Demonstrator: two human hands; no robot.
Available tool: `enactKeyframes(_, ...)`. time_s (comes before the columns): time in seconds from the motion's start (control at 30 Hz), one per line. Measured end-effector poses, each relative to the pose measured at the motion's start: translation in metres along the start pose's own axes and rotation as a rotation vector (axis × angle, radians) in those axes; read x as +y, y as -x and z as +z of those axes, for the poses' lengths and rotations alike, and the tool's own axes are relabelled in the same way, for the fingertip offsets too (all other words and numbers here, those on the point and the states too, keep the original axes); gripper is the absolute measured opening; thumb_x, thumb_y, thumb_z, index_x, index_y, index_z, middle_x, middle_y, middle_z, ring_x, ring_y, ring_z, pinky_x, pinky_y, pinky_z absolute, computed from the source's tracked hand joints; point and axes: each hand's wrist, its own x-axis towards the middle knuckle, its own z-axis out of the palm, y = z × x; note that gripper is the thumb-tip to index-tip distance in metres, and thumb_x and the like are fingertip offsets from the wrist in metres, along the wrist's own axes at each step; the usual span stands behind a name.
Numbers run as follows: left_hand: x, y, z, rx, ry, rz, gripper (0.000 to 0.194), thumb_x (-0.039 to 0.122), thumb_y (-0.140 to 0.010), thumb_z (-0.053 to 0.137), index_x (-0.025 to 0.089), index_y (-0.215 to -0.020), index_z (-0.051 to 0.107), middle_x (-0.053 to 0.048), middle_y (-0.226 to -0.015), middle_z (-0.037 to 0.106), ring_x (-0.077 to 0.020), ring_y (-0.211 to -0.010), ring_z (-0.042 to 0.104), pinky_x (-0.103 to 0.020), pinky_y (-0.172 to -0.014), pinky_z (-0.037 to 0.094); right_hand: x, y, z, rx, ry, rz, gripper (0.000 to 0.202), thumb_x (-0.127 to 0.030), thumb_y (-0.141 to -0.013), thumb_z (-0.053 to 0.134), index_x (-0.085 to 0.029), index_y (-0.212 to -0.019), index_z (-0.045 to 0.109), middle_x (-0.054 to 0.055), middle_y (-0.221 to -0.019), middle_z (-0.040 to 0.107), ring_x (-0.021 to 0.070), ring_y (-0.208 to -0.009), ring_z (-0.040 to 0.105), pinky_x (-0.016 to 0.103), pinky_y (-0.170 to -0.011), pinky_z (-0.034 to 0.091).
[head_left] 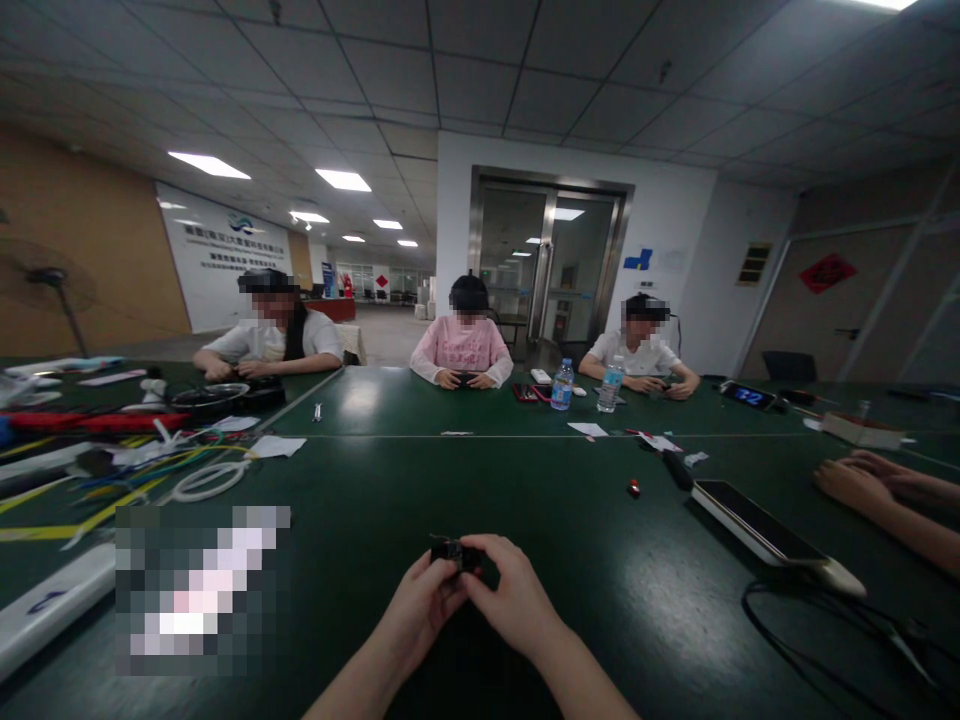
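Observation:
Both my hands meet over the near middle of the green table (pixel 360 610). Between them is a small black object (pixel 454 553) with a thin wire-like bit sticking out at its left; its kind is too small and dark to make out. My left hand (pixel 429 600) is closed on it from the left and below, thumb on top. My right hand (pixel 510 588) grips its right side between thumb and fingers. Part of the object is hidden by my fingers.
Cables (pixel 210 482) and tools crowd the left. A white device with a dark screen (pixel 765 520) and black cable (pixel 795 640) lie right, near another person's hands (pixel 862 485). Two bottles (pixel 562 385) stand farther back. A small red item (pixel 634 488) lies nearer. Three people sit opposite.

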Motion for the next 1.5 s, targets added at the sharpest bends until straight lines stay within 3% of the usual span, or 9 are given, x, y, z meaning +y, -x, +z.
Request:
enactKeyframes(0.27, 0.0024, 0.0011, -0.0041, -0.118, 0.081, 0.001, 0.017, 0.006, -0.075, 0.053, 0.013, -0.089, 0.058, -0.007, -0.083, 0.070, -0.0160, -0.077, 0.067, -0.027, -0.074, 0.051, 0.0007, 0.0001, -0.0007, 0.023, -0.025, -0.002, 0.034, -0.017, -0.073, 0.056, -0.029, -0.105, 0.058, 0.002, -0.107, 0.061, 0.0209, -0.103, 0.054, 0.039, -0.091, 0.041)
enactKeyframes(0.4, 0.0060, 0.0042, -0.0051, -0.236, 0.220, -0.056, 0.019, 0.020, -0.081, 0.049, 0.012, -0.095, 0.059, -0.010, -0.091, 0.069, -0.0202, -0.088, 0.065, -0.034, -0.087, 0.046, 0.0037, -0.0004, -0.0022, 0.043, -0.054, -0.009, 0.032, -0.018, -0.075, 0.054, -0.028, -0.105, 0.058, 0.002, -0.109, 0.060, 0.0210, -0.105, 0.053, 0.039, -0.092, 0.041)
enactKeyframes(0.5, 0.0070, 0.0041, -0.0059, -0.262, 0.263, -0.098, 0.030, 0.030, -0.084, 0.046, 0.012, -0.104, 0.057, -0.012, -0.094, 0.068, -0.0217, -0.089, 0.064, -0.035, -0.085, 0.045, 0.0042, 0.0000, -0.0016, 0.043, -0.073, -0.025, 0.031, -0.018, -0.075, 0.054, -0.027, -0.105, 0.058, 0.003, -0.108, 0.060, 0.0211, -0.103, 0.054, 0.038, -0.091, 0.042)
enactKeyframes(0.67, 0.0074, 0.0044, -0.0053, -0.305, 0.324, -0.136, 0.031, 0.032, -0.084, 0.045, 0.015, -0.108, 0.057, -0.011, -0.091, 0.069, -0.0215, -0.089, 0.064, -0.032, -0.083, 0.045, 0.0007, 0.0022, 0.0006, 0.025, -0.089, -0.041, 0.032, -0.018, -0.075, 0.054, -0.027, -0.106, 0.057, 0.004, -0.105, 0.060, 0.0198, -0.095, 0.056, 0.036, -0.084, 0.045)
enactKeyframes(0.9, 0.0063, 0.0044, -0.0026, -0.263, 0.338, -0.130, 0.028, 0.027, -0.086, 0.043, 0.011, -0.100, 0.061, -0.010, -0.091, 0.069, -0.0201, -0.085, 0.065, -0.029, -0.076, 0.047, 0.0025, -0.0005, 0.0054, 0.019, -0.078, -0.027, 0.032, -0.014, -0.067, 0.061, -0.029, -0.096, 0.062, 0.002, -0.109, 0.057, 0.0207, -0.100, 0.053, 0.035, -0.082, 0.046)
enactKeyframes(1.1, 0.0046, 0.0043, -0.0006, -0.225, 0.293, -0.115, 0.038, 0.040, -0.085, 0.042, 0.010, -0.100, 0.059, -0.012, -0.092, 0.067, -0.0228, -0.091, 0.063, -0.031, -0.077, 0.049, 0.0005, -0.0002, 0.0043, -0.027, -0.073, 0.026, 0.025, -0.015, -0.069, 0.060, -0.029, -0.090, 0.061, 0.000, -0.109, 0.055, 0.0193, -0.098, 0.053, 0.033, -0.080, 0.046)
enactKeyframes(1.5, 0.0049, 0.0022, -0.0021, -0.180, 0.257, -0.120, 0.034, 0.039, -0.084, 0.045, 0.011, -0.098, 0.058, -0.011, -0.086, 0.068, -0.0228, -0.087, 0.065, -0.030, -0.072, 0.050, -0.0013, 0.0000, 0.0052, -0.039, -0.113, 0.025, 0.024, -0.015, -0.071, 0.058, -0.028, -0.091, 0.062, 0.001, -0.108, 0.056, 0.0196, -0.099, 0.053, 0.034, -0.081, 0.046)
